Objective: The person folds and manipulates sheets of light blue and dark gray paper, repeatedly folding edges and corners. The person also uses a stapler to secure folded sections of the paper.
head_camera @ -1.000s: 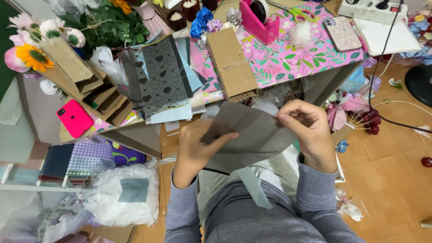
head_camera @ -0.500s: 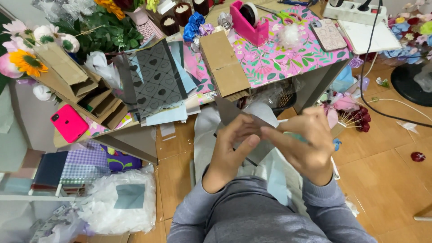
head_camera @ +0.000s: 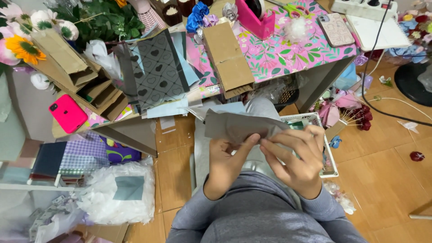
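- Since half a second ago, our hands have dropped lower and the grey paper sheet (head_camera: 238, 126) now lies folded flatter between them.
- Our left hand (head_camera: 227, 162) pinches its lower edge with the thumb; our right hand (head_camera: 297, 157) clamps the right end, the two hands touching.
- We hold it over our lap, below the pink floral surface (head_camera: 288, 54), near a white basket (head_camera: 315, 119).

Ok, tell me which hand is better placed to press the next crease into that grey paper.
Probably the right hand: its fingers lie over the folded grey paper, while the left hand grips it from beneath.
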